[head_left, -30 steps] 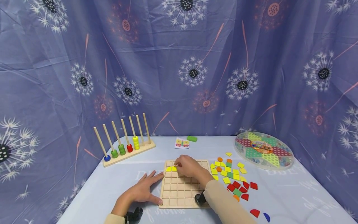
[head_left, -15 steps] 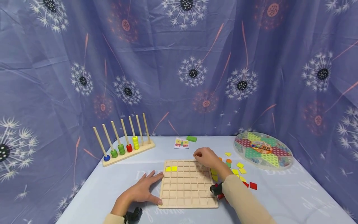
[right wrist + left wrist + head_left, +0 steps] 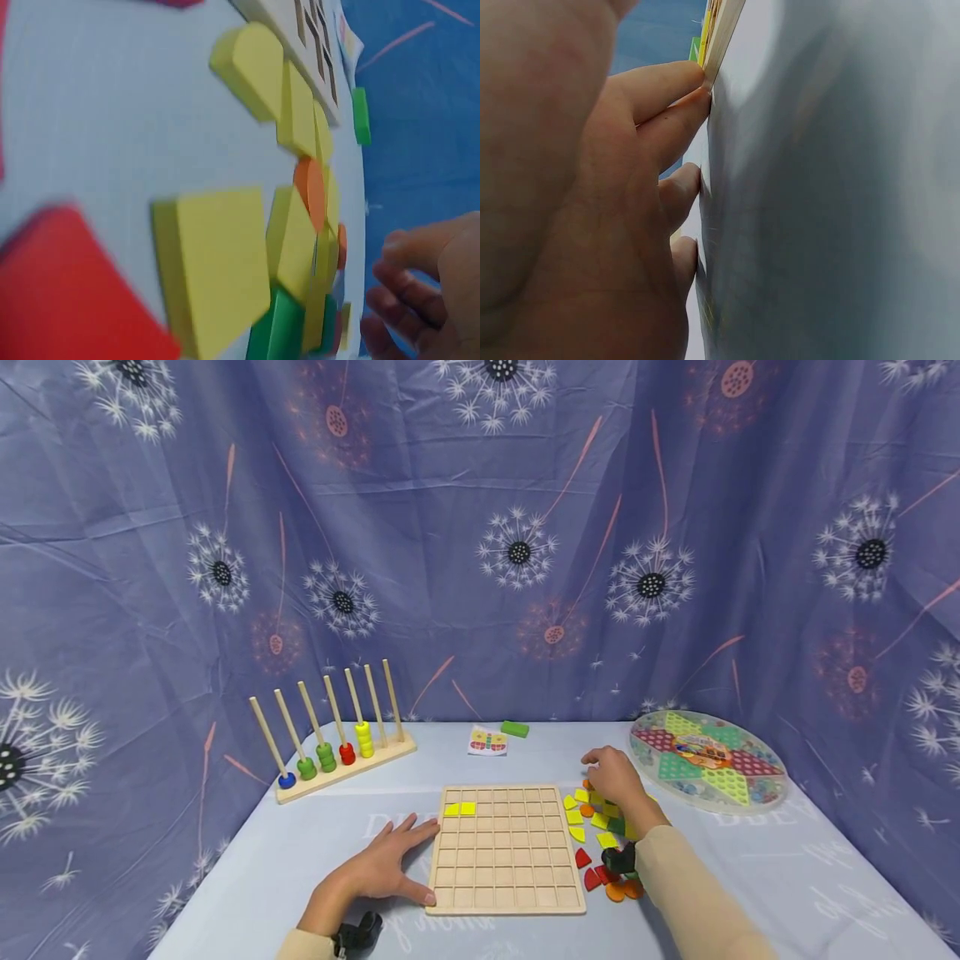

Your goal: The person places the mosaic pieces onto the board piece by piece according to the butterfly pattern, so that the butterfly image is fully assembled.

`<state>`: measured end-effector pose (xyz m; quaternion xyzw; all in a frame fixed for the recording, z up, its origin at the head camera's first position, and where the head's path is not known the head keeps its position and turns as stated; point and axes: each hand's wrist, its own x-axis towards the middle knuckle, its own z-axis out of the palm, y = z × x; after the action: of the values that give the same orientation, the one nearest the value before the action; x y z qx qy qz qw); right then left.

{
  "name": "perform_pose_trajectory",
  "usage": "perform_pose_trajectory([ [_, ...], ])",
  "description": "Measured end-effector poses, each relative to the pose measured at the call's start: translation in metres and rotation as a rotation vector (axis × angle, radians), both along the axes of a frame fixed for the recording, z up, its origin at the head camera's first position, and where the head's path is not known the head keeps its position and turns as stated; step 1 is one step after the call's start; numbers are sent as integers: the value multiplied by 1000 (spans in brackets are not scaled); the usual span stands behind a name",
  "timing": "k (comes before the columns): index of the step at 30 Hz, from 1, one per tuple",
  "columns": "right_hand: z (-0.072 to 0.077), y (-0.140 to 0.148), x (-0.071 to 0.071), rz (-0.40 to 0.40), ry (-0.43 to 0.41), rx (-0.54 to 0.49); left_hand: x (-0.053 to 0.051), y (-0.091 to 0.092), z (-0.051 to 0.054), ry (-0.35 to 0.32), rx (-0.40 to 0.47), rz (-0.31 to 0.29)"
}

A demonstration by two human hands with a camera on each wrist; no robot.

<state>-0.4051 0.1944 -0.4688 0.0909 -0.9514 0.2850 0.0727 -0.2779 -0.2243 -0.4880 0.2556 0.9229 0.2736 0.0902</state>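
Observation:
A square wooden grid board [image 3: 514,855] lies flat on the table. Two yellow tiles [image 3: 468,809] sit side by side in cells near its far left corner. My left hand [image 3: 386,865] rests with spread fingers at the board's left edge; in the left wrist view its fingertips [image 3: 693,73] touch the board's side. Beyond the board's right side, my right hand [image 3: 617,779] hovers over the far end of the loose coloured pieces. Its fingers are loosely bent, with nothing visible between them in the right wrist view. Nearby lie yellow pieces [image 3: 225,262], green pieces and an orange disc [image 3: 309,193].
A peg rack [image 3: 352,771] with coloured beads stands at the back left. A picture card [image 3: 487,742] and a green block [image 3: 515,728] lie behind the board. At the right rests a round Chinese checkers board [image 3: 707,762]. Red pieces [image 3: 592,878] lie beside the board's near right side.
My right hand has left the yellow tile in its cell and moved right, past the board, to above the loose pieces. The left hand stays at the board's edge.

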Motion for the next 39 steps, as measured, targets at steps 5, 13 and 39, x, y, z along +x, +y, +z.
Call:
perform_pose_trajectory([
  [5, -5, 13, -1, 11, -51, -45, 0, 0, -1, -1, -3, 5],
  [13, -10, 28, -1, 13, 29, 59, 0, -1, -2, -7, -1, 7],
  [39, -5, 41, -7, -44, -98, 244, -1, -1, -1, -24, 10, 12],
])
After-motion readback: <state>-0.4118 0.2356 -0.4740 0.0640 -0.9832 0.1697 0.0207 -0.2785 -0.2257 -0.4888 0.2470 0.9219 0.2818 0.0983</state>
